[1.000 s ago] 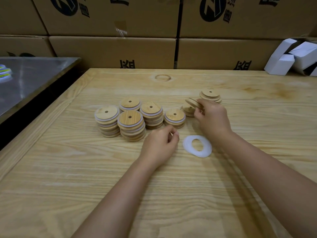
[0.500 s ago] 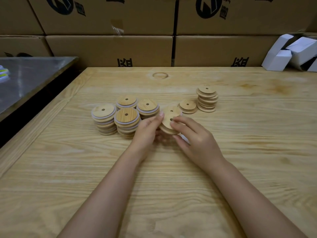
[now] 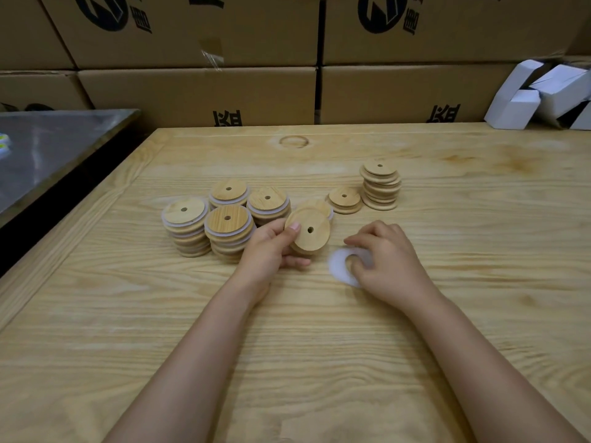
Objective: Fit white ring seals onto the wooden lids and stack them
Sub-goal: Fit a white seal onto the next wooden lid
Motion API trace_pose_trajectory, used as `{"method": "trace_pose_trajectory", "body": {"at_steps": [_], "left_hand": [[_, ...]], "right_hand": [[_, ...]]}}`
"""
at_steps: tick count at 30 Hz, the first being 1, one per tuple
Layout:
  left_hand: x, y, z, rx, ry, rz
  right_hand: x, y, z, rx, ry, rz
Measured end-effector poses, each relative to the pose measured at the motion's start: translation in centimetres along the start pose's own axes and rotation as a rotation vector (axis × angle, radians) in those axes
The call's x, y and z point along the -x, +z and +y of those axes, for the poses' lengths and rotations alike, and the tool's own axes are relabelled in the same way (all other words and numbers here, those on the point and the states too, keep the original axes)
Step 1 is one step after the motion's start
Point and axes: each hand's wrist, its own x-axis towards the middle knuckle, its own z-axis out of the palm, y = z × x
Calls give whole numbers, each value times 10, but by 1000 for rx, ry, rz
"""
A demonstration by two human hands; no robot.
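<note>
Fingers [image 3: 364, 238] of right hand [image 3: 388, 260] curl onto white ring seal [image 3: 337, 266] flat on table [image 3: 447, 314], grip blurred; left hand [image 3: 268, 251] pinches tilted wooden lid [image 3: 311, 233] just beside; best lift seal by its rim, then seat it evenly round lid.

Person, two arms in view.
- Left hand [image 3: 268, 251], right hand [image 3: 390, 263]: bare; fingers [image 3: 361, 239] slender.
- Left thumbnail [image 3: 295, 226]: short, trimmed, plain.
- Left forearm [image 3: 192, 346], right forearm [image 3: 479, 362]: bare from wrist to the lower edge of the view, smooth, narrowing toward the wrists.
</note>
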Motion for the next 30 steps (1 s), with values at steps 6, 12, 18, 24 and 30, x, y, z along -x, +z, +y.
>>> {"method": "trace_pose_trajectory", "body": {"at_steps": [6,12,18,24,30], "left_hand": [[2,2,-1,-40,50,-5],[2,3,-3,-85,74,3],[1,3,-5,-69,94,38],[4,3,-6,-83,202,36],[8,7,-5,-107,243,-13]], "right_hand": [[1,3,1,82,-59,93],[2,1,0,38,-94,213],[0,0,-1,-167,-72,320],[1,0,-7,-410,-103,307],[3,5,-20,-621,-44,337]]}}
